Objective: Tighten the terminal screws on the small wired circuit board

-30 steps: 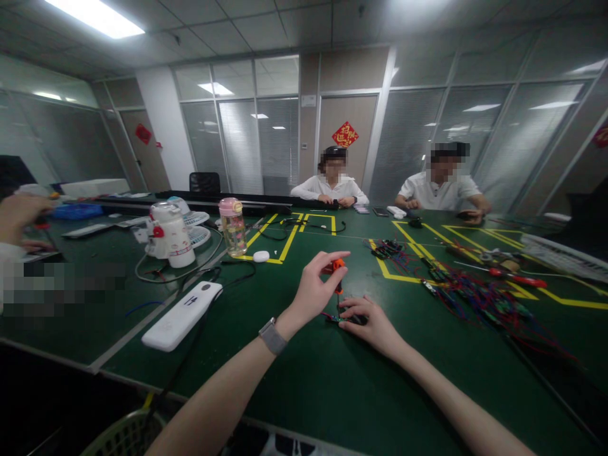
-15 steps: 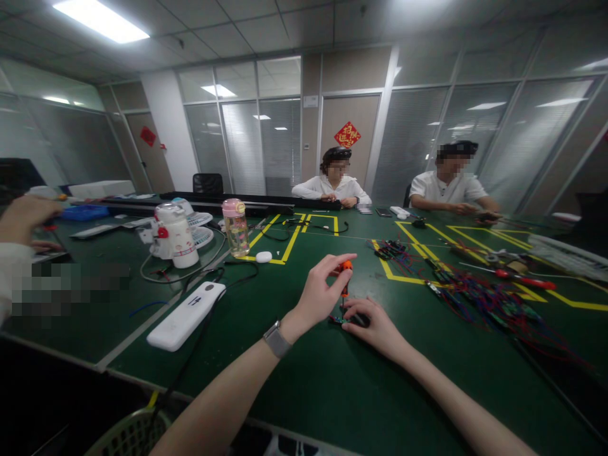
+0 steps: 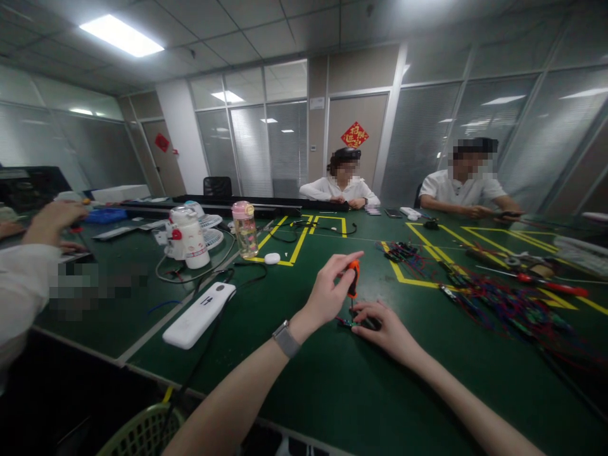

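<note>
My left hand (image 3: 327, 290), with a watch on its wrist, is closed round the handle of an orange and black screwdriver (image 3: 353, 284). The screwdriver stands nearly upright, its thin shaft pointing down at a small green circuit board (image 3: 346, 322) on the table. My right hand (image 3: 390, 334) pinches the board's right side between thumb and fingers, close to the shaft's lower end. Its fingers partly cover the board, and the exact contact of the tip is too small to make out.
On the green table (image 3: 304, 380), a heap of boards with red and blue wires (image 3: 513, 304) lies right, near a red-handled screwdriver (image 3: 546, 281). Left are a white power bank-like case (image 3: 199, 316), a pink-lidded bottle (image 3: 245, 231) and a white bottle (image 3: 194, 244). Co-workers sit around.
The whole view has swung slightly left, so everything sits further right in the picture. Both hands keep almost the same pose on the screwdriver and the board.
</note>
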Demonstrator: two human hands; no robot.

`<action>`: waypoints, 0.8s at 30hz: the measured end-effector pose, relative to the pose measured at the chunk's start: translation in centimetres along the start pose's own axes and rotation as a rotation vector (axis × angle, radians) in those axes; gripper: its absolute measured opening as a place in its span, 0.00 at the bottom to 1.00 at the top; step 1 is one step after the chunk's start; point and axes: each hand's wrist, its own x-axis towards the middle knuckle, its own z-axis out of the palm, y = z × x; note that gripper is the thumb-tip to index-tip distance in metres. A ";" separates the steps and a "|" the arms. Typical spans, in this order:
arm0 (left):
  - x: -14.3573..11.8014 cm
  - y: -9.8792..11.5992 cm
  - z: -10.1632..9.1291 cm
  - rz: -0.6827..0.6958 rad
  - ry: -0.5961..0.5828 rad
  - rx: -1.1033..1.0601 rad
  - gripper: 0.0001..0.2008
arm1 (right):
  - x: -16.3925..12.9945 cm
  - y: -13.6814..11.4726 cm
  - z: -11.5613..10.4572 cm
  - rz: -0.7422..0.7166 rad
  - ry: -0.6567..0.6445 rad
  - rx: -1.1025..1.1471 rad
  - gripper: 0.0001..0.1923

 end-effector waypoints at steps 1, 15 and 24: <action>0.0 0.0 0.0 -0.009 -0.011 -0.027 0.18 | 0.0 0.0 0.0 -0.002 0.004 0.000 0.07; 0.0 -0.2 0.2 -0.028 -0.010 -0.084 0.17 | 0.1 0.3 0.1 -0.013 0.005 0.005 0.07; 0.0 0.1 0.1 -0.009 0.011 -0.048 0.15 | 0.0 0.3 0.1 -0.026 0.030 0.003 0.06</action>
